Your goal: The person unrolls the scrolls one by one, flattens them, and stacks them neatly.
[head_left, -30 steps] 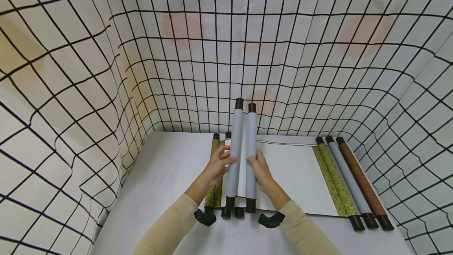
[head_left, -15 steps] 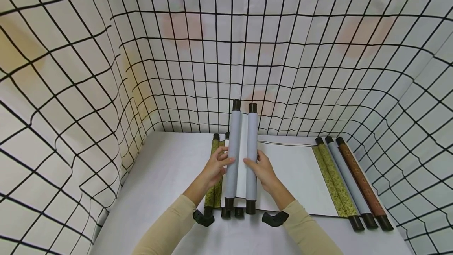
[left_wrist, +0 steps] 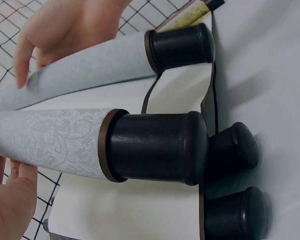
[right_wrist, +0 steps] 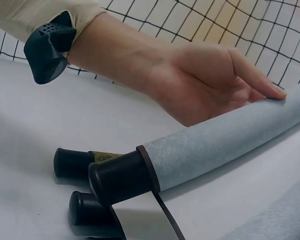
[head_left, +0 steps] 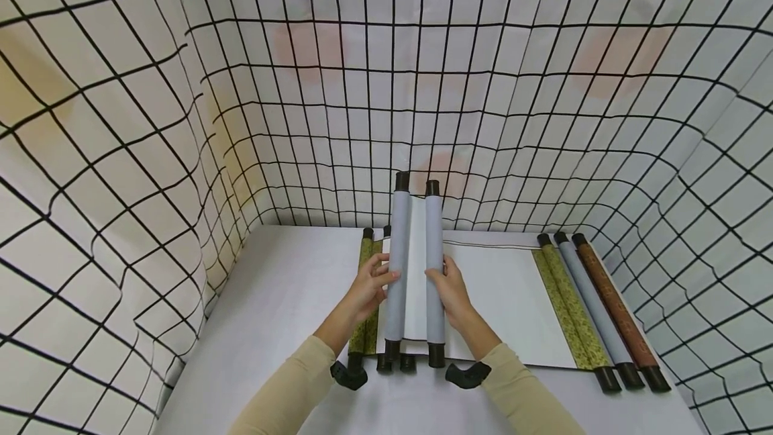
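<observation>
A hanging scroll with pale blue brocade rolls and black end knobs stands tilted over the table, partly unrolled, a strip of white paper [head_left: 415, 267] between its rolls. My left hand [head_left: 367, 286] holds the left roll [head_left: 396, 267], thumb on the front and fingers behind. My right hand [head_left: 451, 291] grips the right roll [head_left: 434, 254] the same way. In the left wrist view the left roll's black knob [left_wrist: 155, 147] is nearest. The right wrist view shows my left hand [right_wrist: 200, 80] behind the left roll [right_wrist: 225, 140]. Beneath the scroll lies an unrolled white sheet [head_left: 501, 301].
Green-gold scroll rolls [head_left: 362, 314] lie left of the hands, with black knobs [head_left: 408, 363] poking out below. At the right lie another green-gold roll [head_left: 576, 314], a grey-blue roll [head_left: 594, 301] and a brown roll [head_left: 616, 304]. Black wire mesh [head_left: 483, 113] encloses the back and sides.
The right hand has carried the right roll slightly to the right, and the left roll has shifted a little left. The white strip between them is wider.
</observation>
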A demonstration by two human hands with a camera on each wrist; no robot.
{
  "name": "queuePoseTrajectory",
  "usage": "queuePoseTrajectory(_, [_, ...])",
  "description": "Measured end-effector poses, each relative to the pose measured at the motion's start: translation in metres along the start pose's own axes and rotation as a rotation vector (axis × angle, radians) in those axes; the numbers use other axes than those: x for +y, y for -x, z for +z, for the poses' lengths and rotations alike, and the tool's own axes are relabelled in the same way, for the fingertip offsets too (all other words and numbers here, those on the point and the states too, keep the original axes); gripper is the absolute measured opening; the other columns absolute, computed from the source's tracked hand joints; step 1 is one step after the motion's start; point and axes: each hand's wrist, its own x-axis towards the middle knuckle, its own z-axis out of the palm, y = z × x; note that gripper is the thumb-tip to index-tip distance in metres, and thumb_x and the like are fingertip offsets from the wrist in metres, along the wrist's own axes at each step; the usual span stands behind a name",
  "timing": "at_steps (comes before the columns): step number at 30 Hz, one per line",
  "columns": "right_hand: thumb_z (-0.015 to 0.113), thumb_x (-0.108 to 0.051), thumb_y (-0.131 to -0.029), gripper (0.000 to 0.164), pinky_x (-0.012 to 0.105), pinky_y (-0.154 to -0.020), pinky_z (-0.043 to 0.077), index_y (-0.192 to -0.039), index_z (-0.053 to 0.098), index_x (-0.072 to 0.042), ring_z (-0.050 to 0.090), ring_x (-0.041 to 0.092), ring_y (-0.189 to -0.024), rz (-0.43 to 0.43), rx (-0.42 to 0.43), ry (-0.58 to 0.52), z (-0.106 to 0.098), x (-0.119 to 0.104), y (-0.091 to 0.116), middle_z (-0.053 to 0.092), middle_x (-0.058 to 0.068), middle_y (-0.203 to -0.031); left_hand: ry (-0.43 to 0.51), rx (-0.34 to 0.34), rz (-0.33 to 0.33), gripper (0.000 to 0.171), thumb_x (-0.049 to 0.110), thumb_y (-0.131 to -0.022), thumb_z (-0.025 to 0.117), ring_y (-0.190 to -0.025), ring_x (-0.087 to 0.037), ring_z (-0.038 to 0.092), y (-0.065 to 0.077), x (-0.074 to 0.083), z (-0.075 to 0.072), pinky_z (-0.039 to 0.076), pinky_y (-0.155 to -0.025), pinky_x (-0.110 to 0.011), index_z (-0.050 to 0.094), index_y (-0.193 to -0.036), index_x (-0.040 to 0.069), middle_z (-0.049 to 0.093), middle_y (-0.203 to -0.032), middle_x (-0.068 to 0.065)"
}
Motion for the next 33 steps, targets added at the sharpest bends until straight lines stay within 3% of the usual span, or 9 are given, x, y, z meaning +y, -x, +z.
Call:
queuePoseTrajectory(4, [0.071,-0.024,-0.099,0.067,0.049,-0.098,0.041,-0.152,0.038,0.000,0.052,0.036,-0.121,-0.005,0.027,0.022,0.000,0.002,-0.001,0.051,0.020,-0.140,0.003,-0.014,0.006,0.041,-0.007,-0.100,0.058,-0.099,-0.022,0.067,0.001,-0.001,0.002,0.056,-0.081,-0.037,0.043,-0.138,0.000,0.065,-0.126,-0.011])
queuePoseTrajectory(8, [0.077,-0.021,-0.095,0.066,0.051,-0.097,0.044,-0.148,0.044,0.002,0.054,0.037,-0.118,-0.032,0.059,0.066,-0.002,0.000,0.000,0.051,0.020,-0.138,-0.003,-0.016,0.014,0.039,-0.005,-0.101,0.059,-0.101,-0.023,0.067,0.002,-0.001,0.001,0.056,-0.083,-0.038,0.047,-0.137,0.003,0.064,-0.127,-0.013])
queuePoseTrajectory(13, [0.074,-0.012,-0.095,0.060,0.053,-0.097,0.045,-0.146,0.047,0.004,0.054,0.039,-0.118,-0.017,0.050,0.060,-0.006,-0.002,0.001,0.052,0.021,-0.137,-0.005,-0.002,0.009,0.035,-0.006,-0.100,0.060,-0.098,-0.022,0.066,0.003,-0.004,-0.003,0.055,-0.082,-0.038,0.050,-0.132,0.005,0.064,-0.124,-0.012])
queuePoseTrajectory(19, [0.065,-0.007,-0.098,0.064,0.060,-0.106,0.036,-0.154,0.037,0.006,0.047,0.041,-0.128,-0.028,0.047,0.059,-0.010,-0.004,-0.001,0.047,0.025,-0.147,-0.024,0.032,0.009,0.041,-0.006,-0.099,0.062,-0.095,-0.021,0.066,0.003,0.000,-0.007,0.056,-0.078,-0.036,0.047,-0.137,0.001,0.063,-0.122,-0.012])
queuePoseTrajectory(25, [0.055,-0.007,-0.099,0.064,0.056,-0.105,0.033,-0.158,0.031,0.002,0.045,0.037,-0.125,0.009,0.069,0.014,-0.012,-0.004,-0.002,0.048,0.023,-0.144,-0.019,0.053,-0.011,0.045,-0.005,-0.099,0.061,-0.096,-0.020,0.066,0.003,0.004,-0.007,0.056,-0.076,-0.035,0.044,-0.140,-0.002,0.063,-0.122,-0.012])
queuePoseTrajectory(29, [0.058,-0.014,-0.100,0.062,0.054,-0.103,0.034,-0.155,0.035,0.003,0.045,0.037,-0.124,-0.002,0.091,0.008,-0.012,-0.003,-0.003,0.048,0.023,-0.144,-0.039,0.023,0.001,0.046,-0.004,-0.100,0.059,-0.097,-0.020,0.065,0.002,0.004,-0.005,0.056,-0.078,-0.035,0.041,-0.143,-0.004,0.061,-0.124,-0.013])
queuePoseTrajectory(33, [0.070,-0.022,-0.099,0.067,0.055,-0.104,0.037,-0.152,0.039,0.003,0.047,0.039,-0.125,-0.017,0.106,0.041,-0.011,0.000,-0.003,0.048,0.023,-0.143,-0.048,0.018,0.007,0.047,-0.003,-0.100,0.060,-0.098,-0.021,0.066,0.001,0.003,-0.005,0.056,-0.080,-0.036,0.043,-0.143,-0.004,0.062,-0.123,-0.013])
